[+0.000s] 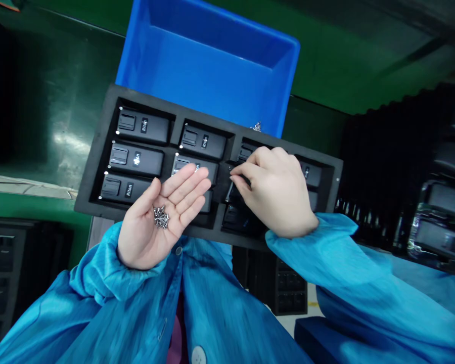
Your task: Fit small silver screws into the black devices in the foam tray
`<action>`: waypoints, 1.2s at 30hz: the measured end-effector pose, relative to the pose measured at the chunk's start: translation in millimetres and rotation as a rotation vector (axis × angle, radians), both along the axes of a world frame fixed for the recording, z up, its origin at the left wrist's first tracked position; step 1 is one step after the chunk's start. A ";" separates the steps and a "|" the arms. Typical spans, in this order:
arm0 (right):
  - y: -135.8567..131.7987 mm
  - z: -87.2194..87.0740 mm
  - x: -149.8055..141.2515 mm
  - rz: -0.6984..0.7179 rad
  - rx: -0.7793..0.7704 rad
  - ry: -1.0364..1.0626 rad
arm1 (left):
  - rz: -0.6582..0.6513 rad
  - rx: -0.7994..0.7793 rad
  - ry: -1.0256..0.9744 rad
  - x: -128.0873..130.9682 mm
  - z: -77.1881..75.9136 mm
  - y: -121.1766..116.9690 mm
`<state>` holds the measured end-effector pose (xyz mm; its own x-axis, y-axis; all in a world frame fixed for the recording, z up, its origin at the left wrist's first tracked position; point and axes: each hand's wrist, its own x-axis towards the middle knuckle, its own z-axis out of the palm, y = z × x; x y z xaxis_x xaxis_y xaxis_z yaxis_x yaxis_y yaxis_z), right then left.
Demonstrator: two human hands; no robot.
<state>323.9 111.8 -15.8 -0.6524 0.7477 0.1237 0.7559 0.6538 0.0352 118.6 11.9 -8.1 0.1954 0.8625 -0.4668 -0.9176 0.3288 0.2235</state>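
Observation:
My left hand [163, 212] lies palm up over the black foam tray [94, 172], cupping a small pile of silver screws [161, 217]. My right hand [273, 192] reaches into the tray's middle and right area, with its thumb and fingertips pinched close together above a black Riton-marked device [242, 217]. Whatever is between those fingertips is hidden. Several matching black devices sit in the tray's recesses, such as one at the far left [135, 160]. My hands cover part of the middle and right devices.
A blue plastic bin [208, 50] stands behind the tray, and a small metal bit [256, 127] lies at its front edge. Stacked black trays with devices [440, 222] stand at the right, and other black trays [7, 263] sit at the lower left. Green surfaces surround them.

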 end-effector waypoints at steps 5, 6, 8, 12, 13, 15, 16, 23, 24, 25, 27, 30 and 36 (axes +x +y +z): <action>1.4 -1.0 -14.9 0.012 0.111 -0.165 | -0.008 0.005 -0.076 -2.6 -3.3 -2.5; 1.1 -1.1 -16.0 0.022 0.128 -0.185 | -0.008 0.001 -0.090 -3.1 -3.6 -2.8; 0.7 -1.3 -17.4 0.045 0.154 -0.217 | -0.008 -0.011 -0.116 -3.8 -3.7 -3.0; 4.5 -2.9 -18.3 0.113 0.194 -0.258 | -0.008 -0.031 -0.150 -3.9 -1.8 -2.6; 6.7 -3.3 -18.0 0.134 0.194 -0.262 | -0.010 -0.036 -0.157 -3.6 -1.2 -2.6; 12.1 -3.2 -16.4 0.179 0.177 -0.263 | -0.017 -0.050 -0.163 -2.6 -0.3 -2.9; 14.6 -1.9 -15.1 0.201 0.160 -0.257 | -0.021 -0.061 -0.160 -1.7 0.0 -3.2; -2.2 47.4 -7.3 0.210 -0.061 0.277 | -0.134 -0.084 0.046 13.6 -0.7 -7.8; -8.4 56.1 -7.3 0.204 -0.150 0.324 | -0.164 -0.064 0.065 16.6 -0.3 -8.1; -14.0 63.2 -7.6 0.203 -0.231 0.355 | -0.188 -0.050 0.076 19.6 0.4 -8.2; -21.6 71.3 -8.2 0.206 -0.359 0.380 | -0.207 -0.055 0.093 24.9 2.8 -7.5; -23.0 71.6 -8.5 0.223 -0.440 0.402 | -0.203 -0.091 0.126 31.1 6.4 -4.7; -12.1 67.9 -7.9 0.214 -0.526 0.367 | -0.219 -0.093 0.185 37.9 7.7 1.1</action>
